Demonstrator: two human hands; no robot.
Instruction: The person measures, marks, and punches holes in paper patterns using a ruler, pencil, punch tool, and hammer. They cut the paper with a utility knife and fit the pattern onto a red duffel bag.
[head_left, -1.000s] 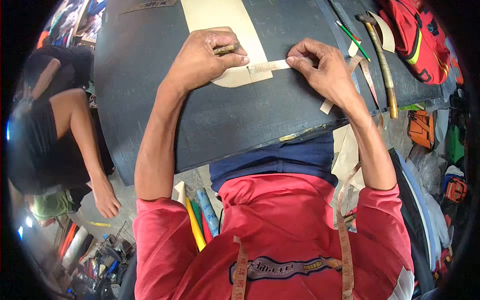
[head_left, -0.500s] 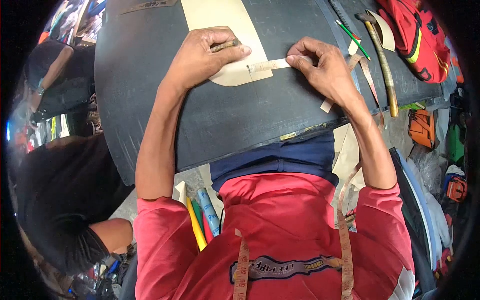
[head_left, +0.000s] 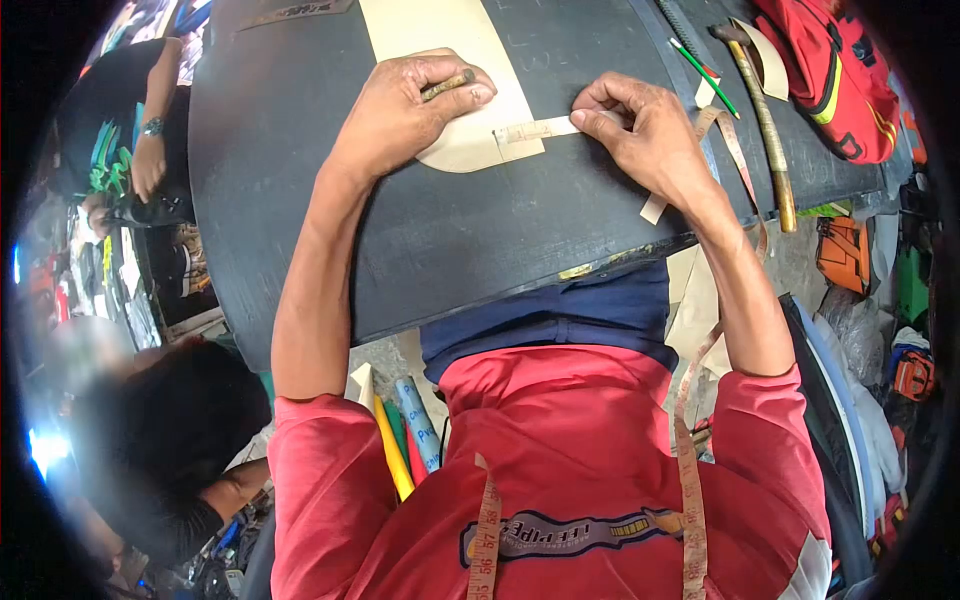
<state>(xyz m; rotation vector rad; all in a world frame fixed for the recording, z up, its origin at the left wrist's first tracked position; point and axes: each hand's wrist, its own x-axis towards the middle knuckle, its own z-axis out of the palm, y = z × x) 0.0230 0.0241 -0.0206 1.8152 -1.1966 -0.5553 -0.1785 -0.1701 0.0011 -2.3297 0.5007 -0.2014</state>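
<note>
A cream sheet with a rounded near end lies on the dark work surface. My left hand rests over its left edge, fingers closed around a short brown stick-like tool; the tool's tip is hidden. My right hand pinches a pale measuring strip between thumb and fingers. The strip's numbered end lies across the sheet's right edge, beside a thin drawn line. Another pale end shows below the right hand.
Right of my hands lie a green pencil, a hammer and a red bag. A tape measure hangs around the neck, its far end on the table. Two people in dark clothing are at the left.
My hands and the measuring strip stay almost in place, with a slight shift of the left fingers. The people at the left have moved; one's forearm and wristwatch now show more fully.
</note>
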